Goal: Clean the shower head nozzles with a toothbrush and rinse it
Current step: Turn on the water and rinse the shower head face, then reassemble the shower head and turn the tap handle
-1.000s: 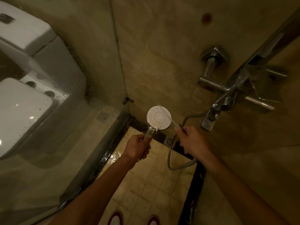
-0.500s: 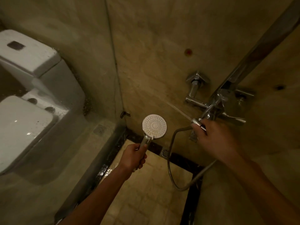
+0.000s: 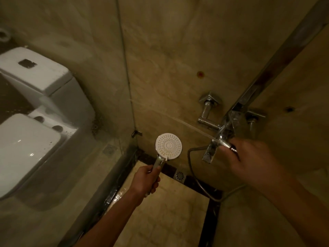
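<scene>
My left hand grips the chrome handle of the round white shower head, holding it upright with the nozzle face toward me. My right hand is at the chrome wall tap, its fingers curled round the tap's lever. A thin pale streak runs from that hand up and left toward the glass; I cannot tell whether it is water or the clear toothbrush. The grey hose loops down from the tap to the floor.
A glass partition stands on the left, with a white toilet behind it. A chrome riser rail climbs the wall at the right. A floor drain sits in the corner below the shower head. The floor tiles look wet.
My right hand left the shower head face and moved right to the tap, where it now grips the lever. The shower head stays held in my left hand. The pale streak has grown longer.
</scene>
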Tool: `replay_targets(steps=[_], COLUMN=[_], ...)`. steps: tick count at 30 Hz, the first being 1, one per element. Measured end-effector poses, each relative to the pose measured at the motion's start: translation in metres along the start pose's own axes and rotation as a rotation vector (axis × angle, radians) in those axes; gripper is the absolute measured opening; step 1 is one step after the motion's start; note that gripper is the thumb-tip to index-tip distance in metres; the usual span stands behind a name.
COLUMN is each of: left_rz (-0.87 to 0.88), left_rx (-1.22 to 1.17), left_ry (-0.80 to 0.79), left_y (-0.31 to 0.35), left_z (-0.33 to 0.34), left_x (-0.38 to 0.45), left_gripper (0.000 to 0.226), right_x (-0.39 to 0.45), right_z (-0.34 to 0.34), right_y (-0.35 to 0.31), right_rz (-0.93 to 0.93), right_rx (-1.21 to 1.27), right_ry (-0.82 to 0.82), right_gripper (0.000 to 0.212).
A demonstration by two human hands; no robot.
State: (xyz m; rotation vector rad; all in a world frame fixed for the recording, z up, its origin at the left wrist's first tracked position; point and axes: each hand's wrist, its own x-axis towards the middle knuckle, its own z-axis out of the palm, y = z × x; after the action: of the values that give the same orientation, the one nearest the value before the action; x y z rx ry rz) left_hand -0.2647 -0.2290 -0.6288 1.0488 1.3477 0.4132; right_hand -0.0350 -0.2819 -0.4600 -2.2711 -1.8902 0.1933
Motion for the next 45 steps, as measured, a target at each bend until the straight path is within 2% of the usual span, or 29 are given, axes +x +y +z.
replay_targets(steps=[3, 7, 15, 19, 21, 24, 28, 32, 36, 41, 45], left_rz=[0.005, 0.016, 0.031, 0.033, 0.036, 0.054, 0.054, 0.146, 0.247, 0.442, 0.571], left_rx=[0.005, -0.03, -0.047, -0.076, -0.079, -0.112, -0.307, -0.405, -0.475, -0.452, -0.412], left_ry=[-0.004, -0.001, 0.005, 0.009, 0.01, -0.003, -0.07, -0.183, -0.267, -0.318, -0.315], left_y=[0.005, 0.011, 0.025, 0.033, 0.04, 0.059, 0.101, 0.15, 0.208, 0.28, 0.328], left_z=[-0.001, 0.0, -0.002, -0.007, -0.009, -0.014, -0.017, -0.021, -0.023, -0.023, -0.021], left_x=[-0.005, -0.012, -0.024, -0.03, -0.037, -0.047, -0.064, -0.091, -0.123, -0.166, -0.193], left_gripper=[0.03, 0.03, 0.037, 0.04, 0.043, 0.043, 0.03, 0.019, 0.015, 0.011, 0.013], right_x=[0.001, 0.022, 0.018, 0.027, 0.027, 0.012, -0.022, -0.053, -0.069, -0.076, -0.066], right_z=[-0.018, -0.018, -0.003, -0.001, -0.001, -0.009, -0.026, -0.046, -0.07, -0.099, -0.126], right_y=[-0.001, 0.006, 0.004, 0.011, 0.008, -0.007, -0.034, -0.057, -0.074, -0.1, -0.115], right_rz=[-0.008, 0.031, -0.089, -0.027, 0.081, 0.262, 0.33, 0.395, 0.379, 0.239, 0.23], right_rx=[-0.058, -0.17, -0.22, -0.253, -0.105, 0.271, 0.664, 0.985, 1.063, 1.011, 1.054], right_ry=[0.032, -0.059, -0.038, -0.189, -0.23, -0.223, -0.256, -0.221, -0.17, -0.131, 0.009], right_gripper=[0.028, 0.027, 0.018, 0.031, 0.028, 0.023, 0.019, 0.011, 0.013, 0.014, 0.007])
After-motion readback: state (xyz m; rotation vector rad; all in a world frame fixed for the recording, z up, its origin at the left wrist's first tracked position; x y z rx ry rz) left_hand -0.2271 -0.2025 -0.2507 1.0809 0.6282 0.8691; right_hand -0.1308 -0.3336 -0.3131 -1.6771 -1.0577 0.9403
